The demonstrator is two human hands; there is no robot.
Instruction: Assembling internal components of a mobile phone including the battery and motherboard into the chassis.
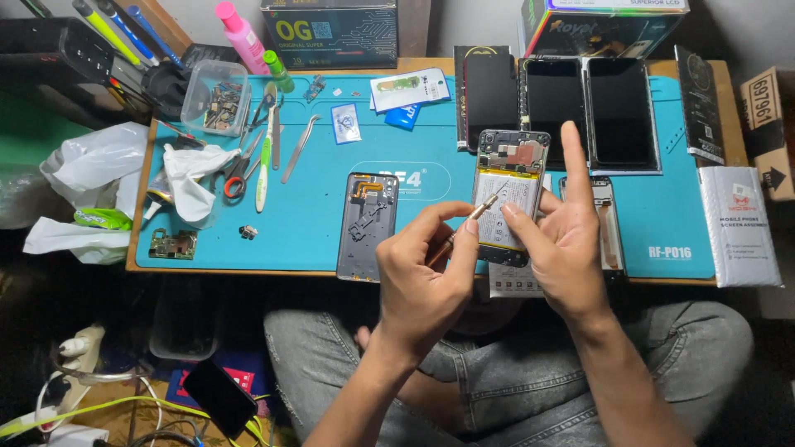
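My right hand [563,244] holds an opened phone [511,186] upright above the blue work mat [315,211], with its index finger pointing up. The phone's back is off, showing a white battery and a circuit board at the top. My left hand [422,273] grips a thin screwdriver [465,222] whose tip touches the battery area of the phone. A grey back cover [367,223] lies on the mat just left of my hands. Another phone frame [610,228] lies partly hidden behind my right hand.
Three dark screens [553,103] lie at the mat's far edge. Tweezers [300,147], scissors [240,172], a toothbrush [264,170] and a clear parts box [217,98] sit at left, by a white plastic bag [195,178]. Cardboard boxes [331,33] line the back. A phone [219,397] lies on the floor.
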